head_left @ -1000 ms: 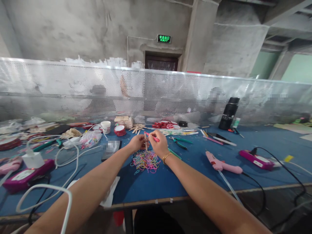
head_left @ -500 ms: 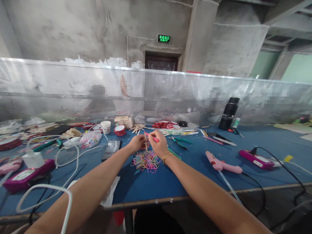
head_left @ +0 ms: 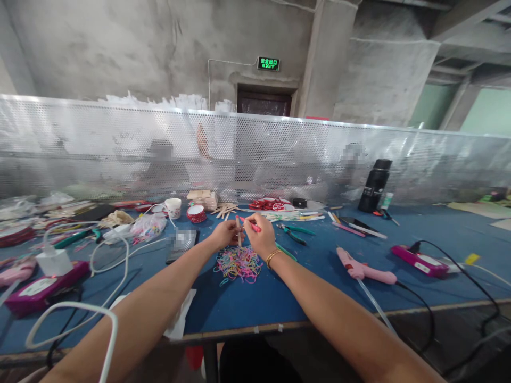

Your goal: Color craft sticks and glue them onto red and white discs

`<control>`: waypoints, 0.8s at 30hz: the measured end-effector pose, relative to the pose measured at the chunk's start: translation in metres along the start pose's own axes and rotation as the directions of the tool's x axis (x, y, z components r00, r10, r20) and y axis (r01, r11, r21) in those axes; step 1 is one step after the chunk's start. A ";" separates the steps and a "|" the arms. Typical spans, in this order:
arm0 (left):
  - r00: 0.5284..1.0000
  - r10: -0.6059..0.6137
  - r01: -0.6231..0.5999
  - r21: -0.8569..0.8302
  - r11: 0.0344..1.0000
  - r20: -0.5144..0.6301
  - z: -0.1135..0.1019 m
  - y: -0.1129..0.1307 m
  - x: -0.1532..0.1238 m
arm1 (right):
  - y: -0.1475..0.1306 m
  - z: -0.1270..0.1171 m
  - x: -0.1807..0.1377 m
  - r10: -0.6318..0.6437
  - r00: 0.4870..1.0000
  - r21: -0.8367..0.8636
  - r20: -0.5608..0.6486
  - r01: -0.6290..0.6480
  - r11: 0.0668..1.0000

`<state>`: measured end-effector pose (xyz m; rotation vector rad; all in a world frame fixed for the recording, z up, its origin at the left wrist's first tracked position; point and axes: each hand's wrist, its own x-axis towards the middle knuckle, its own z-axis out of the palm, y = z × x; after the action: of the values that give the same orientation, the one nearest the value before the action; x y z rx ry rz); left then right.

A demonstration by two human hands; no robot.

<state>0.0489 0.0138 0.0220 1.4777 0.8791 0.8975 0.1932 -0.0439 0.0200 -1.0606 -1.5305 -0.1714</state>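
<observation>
My left hand (head_left: 227, 235) pinches a wooden craft stick (head_left: 238, 230) upright, and its upper tip looks pinkish red. Closed round a pink-red marker (head_left: 254, 227), my right hand (head_left: 261, 234) is just to the right of the stick, with the marker's point near the stick's top. Whether the point touches the wood is too small to tell. Below both hands lies a pile of colourful small plastic safety-pin-shaped clips (head_left: 239, 263) on the blue table (head_left: 275, 303).
Pink hot glue guns (head_left: 365, 270), purple power strips (head_left: 421, 260) and white cables flank the work spot. A phone (head_left: 182, 246), a paper cup (head_left: 173, 208), red-rimmed discs (head_left: 196, 214), loose craft sticks (head_left: 225, 210), green pliers (head_left: 295, 233) and a black bottle (head_left: 375, 185) stand around. A perforated metal panel (head_left: 279, 154) runs behind.
The marker in my right hand has drawn slightly away to the right from the stick's top, where pinkish red now shows. My left hand keeps its place.
</observation>
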 end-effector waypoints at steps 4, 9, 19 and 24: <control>1.000 0.005 -0.005 -0.033 0.999 0.005 0.000 0.000 0.000 | -0.001 0.000 0.001 -0.015 1.000 0.019 0.023 0.014 1.000; 1.000 0.006 -0.006 -0.006 1.000 -0.004 0.001 0.001 -0.001 | -0.002 0.000 0.000 -0.013 0.999 0.015 0.034 0.012 1.000; 1.000 0.011 -0.011 -0.011 1.000 0.005 0.000 0.001 -0.001 | -0.001 0.000 0.001 -0.007 1.000 0.014 0.019 0.007 1.000; 1.000 0.007 -0.007 -0.013 1.000 -0.009 0.003 0.004 -0.004 | -0.004 0.000 -0.001 -0.010 0.998 0.041 0.059 0.008 0.999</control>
<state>0.0499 0.0091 0.0252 1.4674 0.8738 0.9136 0.1907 -0.0469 0.0212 -1.0346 -1.5861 -0.1157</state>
